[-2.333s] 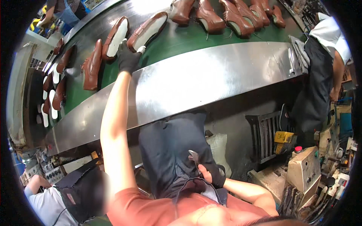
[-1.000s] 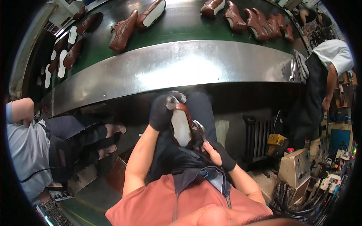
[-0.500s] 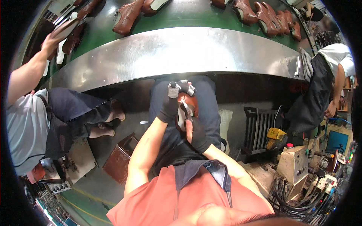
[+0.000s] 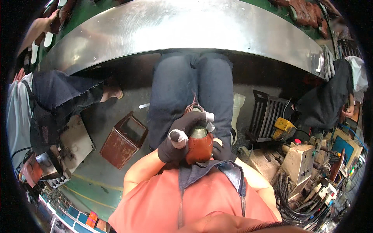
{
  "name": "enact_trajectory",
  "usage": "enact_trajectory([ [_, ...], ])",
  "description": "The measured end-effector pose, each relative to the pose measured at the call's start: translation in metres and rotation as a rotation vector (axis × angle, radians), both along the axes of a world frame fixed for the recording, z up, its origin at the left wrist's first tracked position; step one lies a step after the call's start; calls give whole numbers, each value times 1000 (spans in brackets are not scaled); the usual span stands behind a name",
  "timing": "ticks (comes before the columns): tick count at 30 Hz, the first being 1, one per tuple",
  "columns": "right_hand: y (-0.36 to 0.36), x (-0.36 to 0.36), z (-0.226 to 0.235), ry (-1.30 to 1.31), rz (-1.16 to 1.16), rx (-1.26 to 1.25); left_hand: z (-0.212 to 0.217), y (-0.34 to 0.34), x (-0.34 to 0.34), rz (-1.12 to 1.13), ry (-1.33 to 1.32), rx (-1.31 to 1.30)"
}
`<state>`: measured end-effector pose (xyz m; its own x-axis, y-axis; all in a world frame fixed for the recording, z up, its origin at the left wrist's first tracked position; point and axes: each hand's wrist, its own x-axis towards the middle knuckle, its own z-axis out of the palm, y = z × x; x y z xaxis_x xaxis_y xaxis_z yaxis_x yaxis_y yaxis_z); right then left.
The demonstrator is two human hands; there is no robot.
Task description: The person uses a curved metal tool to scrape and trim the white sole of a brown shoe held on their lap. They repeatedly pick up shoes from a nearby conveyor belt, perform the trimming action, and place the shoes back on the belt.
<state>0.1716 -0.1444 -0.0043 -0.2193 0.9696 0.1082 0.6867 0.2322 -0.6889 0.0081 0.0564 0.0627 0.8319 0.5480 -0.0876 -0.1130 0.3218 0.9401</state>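
A brown leather shoe (image 4: 200,149) is held upright against my apron, above my lap. A greenish shoe last (image 4: 199,133) fills its opening, and loose laces show at the far end. Across the top of the shoe lies my left hand (image 4: 186,132), in a dark fingerless glove with pale tape on the fingertips; its fingers are closed round the shoe. My right hand (image 4: 221,150), also dark-gloved, is curled against the shoe's right side, with some fingers hidden. The shoe's underside is out of sight.
A metal-edged bench (image 4: 194,27) runs ahead of my knees, with brown shoes (image 4: 307,13) on its green top. At left are a brown box-like stool (image 4: 122,139) and a person (image 4: 62,97). Machinery with cables (image 4: 299,163) stands at right, near a slatted rack (image 4: 266,116) and another person (image 4: 326,97).
The shoe has come closer to my body and been turned, so its last and leather end now face up. Both hands came with it. My view has tilted downward.
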Motion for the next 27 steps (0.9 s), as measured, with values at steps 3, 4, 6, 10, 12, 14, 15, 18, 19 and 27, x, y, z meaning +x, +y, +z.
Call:
enact_trajectory([
  [3,-2,1,-4,-12,47,72,11,-2,8,50,15,-94],
  [4,-1,1,-4,-10,39,76,6,-2,9,57,32,-81],
  [6,2,2,-3,28,56,33,8,-4,16,82,140,-150],
  [10,15,2,5,76,59,-195,3,33,14,25,-102,596],
  [12,28,-4,-2,146,7,-162,-3,55,19,-79,-181,658],
  [14,56,-10,13,169,-24,-123,-14,65,25,-4,-132,403],
  [15,68,-14,20,178,-34,-93,-13,73,30,61,-99,391],
  [18,66,-23,17,543,-359,-370,-33,81,38,208,-97,178],
  [19,69,-21,19,600,-395,-431,-36,86,40,209,-84,185],
  [27,82,-19,37,755,-494,-550,-44,81,48,294,-144,-31],
])
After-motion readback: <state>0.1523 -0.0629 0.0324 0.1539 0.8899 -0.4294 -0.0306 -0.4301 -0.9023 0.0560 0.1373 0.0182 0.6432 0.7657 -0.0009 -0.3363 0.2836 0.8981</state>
